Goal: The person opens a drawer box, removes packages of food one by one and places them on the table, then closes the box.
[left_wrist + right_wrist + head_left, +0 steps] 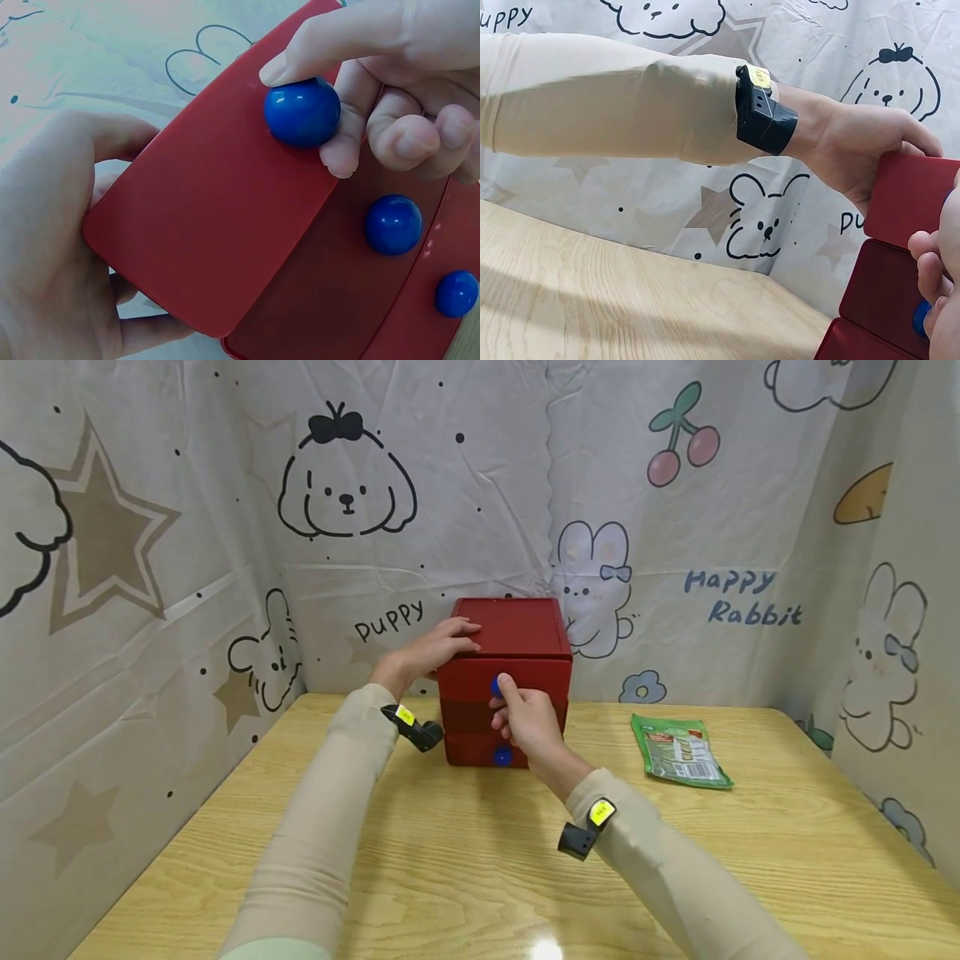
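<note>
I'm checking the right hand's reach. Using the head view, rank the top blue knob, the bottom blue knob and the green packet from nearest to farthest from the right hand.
1. Top blue knob, pinched by the right hand on the top drawer.
2. Bottom blue knob, just below the hand.
3. Green packet, off to the right on the table.

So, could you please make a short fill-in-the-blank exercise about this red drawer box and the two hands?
1. The right hand pinches the ___ blue knob of the red drawer box.
2. The left hand rests on the box's ___.
3. The green packet lies on the wooden ___.

Missing words: top; top; table
</note>
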A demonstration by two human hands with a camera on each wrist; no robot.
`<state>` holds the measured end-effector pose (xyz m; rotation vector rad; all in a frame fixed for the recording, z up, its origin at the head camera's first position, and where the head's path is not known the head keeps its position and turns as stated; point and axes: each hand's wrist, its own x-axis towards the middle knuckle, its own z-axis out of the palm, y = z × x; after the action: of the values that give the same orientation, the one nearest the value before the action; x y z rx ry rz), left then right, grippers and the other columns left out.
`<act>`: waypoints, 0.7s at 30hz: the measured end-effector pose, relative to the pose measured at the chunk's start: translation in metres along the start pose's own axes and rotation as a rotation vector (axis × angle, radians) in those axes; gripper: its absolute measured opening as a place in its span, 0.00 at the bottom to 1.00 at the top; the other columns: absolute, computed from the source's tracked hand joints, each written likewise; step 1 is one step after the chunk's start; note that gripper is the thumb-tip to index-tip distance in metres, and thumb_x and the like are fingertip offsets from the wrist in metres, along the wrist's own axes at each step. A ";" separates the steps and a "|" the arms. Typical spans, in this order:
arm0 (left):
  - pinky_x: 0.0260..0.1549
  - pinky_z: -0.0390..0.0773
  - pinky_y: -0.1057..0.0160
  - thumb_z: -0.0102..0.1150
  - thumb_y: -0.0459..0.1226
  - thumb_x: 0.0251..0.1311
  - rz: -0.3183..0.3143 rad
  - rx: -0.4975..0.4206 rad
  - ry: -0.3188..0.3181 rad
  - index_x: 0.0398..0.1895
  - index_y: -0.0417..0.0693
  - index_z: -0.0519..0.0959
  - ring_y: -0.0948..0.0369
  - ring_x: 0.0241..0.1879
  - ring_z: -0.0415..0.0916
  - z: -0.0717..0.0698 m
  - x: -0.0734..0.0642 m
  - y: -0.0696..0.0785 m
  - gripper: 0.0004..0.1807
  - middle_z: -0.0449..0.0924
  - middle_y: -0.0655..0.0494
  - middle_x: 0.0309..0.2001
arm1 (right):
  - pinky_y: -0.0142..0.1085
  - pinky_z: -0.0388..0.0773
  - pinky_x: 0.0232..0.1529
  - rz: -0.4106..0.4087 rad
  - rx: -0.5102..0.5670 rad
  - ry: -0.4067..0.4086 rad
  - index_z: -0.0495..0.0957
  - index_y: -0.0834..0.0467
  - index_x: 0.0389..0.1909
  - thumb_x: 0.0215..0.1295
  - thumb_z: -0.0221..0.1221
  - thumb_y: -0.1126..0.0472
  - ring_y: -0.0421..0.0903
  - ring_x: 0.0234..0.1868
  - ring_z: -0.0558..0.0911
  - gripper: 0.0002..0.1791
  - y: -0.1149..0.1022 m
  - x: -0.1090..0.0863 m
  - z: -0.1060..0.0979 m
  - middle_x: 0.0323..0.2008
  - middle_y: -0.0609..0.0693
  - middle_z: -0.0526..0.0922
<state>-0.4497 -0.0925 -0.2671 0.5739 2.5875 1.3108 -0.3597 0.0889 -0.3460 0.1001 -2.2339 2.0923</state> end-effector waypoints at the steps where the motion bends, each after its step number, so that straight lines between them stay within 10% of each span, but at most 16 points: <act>1: 0.61 0.70 0.38 0.51 0.48 0.74 0.001 -0.001 -0.001 0.81 0.55 0.61 0.52 0.78 0.48 0.000 -0.001 0.000 0.34 0.39 0.57 0.83 | 0.34 0.68 0.23 -0.003 0.001 0.002 0.82 0.68 0.42 0.79 0.50 0.39 0.43 0.21 0.72 0.34 0.000 0.001 0.000 0.22 0.51 0.78; 21: 0.59 0.70 0.35 0.49 0.44 0.73 0.028 -0.018 0.031 0.78 0.53 0.66 0.51 0.77 0.49 0.003 0.000 -0.001 0.31 0.42 0.55 0.82 | 0.39 0.73 0.29 0.001 -0.018 0.014 0.83 0.67 0.42 0.78 0.48 0.35 0.44 0.22 0.74 0.36 0.003 0.013 0.000 0.24 0.51 0.79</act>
<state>-0.4489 -0.0908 -0.2692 0.5932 2.5986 1.3601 -0.3733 0.0892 -0.3477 0.0828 -2.2446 2.0668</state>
